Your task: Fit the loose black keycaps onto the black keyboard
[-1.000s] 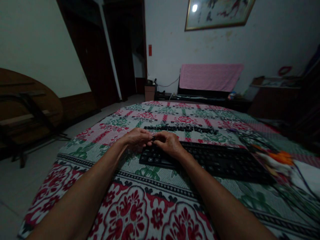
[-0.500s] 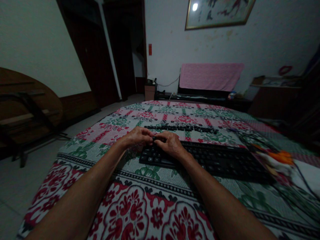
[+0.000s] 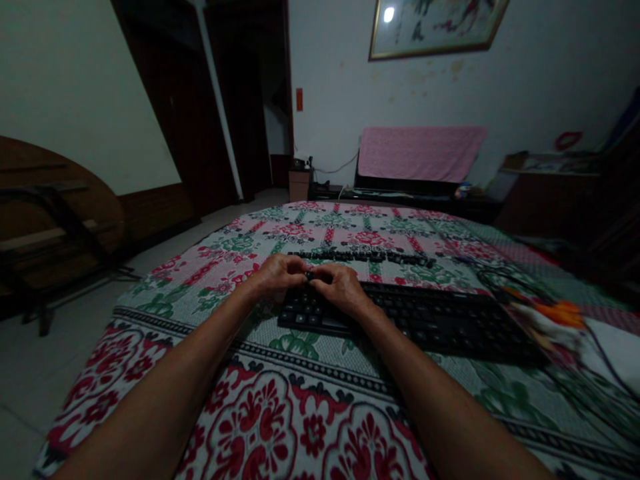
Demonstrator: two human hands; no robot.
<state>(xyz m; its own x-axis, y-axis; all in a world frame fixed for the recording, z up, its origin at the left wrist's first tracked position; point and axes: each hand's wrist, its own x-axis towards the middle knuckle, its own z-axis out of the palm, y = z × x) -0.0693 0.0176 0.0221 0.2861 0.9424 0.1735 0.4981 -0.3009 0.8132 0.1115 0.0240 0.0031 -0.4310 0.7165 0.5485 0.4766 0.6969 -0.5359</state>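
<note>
L hand (image 3: pixel 281 272): fingertips pinched on piece (image 3: pixel 309 275), from its L side.
R hand (image 3: pixel 343 283): thumb + fingertips closed on same piece from R; hands nearly together, tips meeting there.
Piece: small, dark, btwn both hands' tips, prob. a keycap; too small to tell which way up. 2-hand grip prob. b/c it's tiny: one steadies, other gets fine control.
Kbd (image 3: pixel 450 323): flat, L end below fingertips, rest runs off R of hands. R hand over it, contact unclear. Set close prob. so tips reach w/o stretching.
Row (image 3: pixel 373 256): black bits in a line just beyond hands, apart from kbd; likely lined up for order + easy reach.
Cloth (image 3: pixel 260 427): under hands + kbd; soft, prob. limits sliding.
Orange item (image 3: pixel 557 313): well R of hands, past kbd, prob. out of way.
</note>
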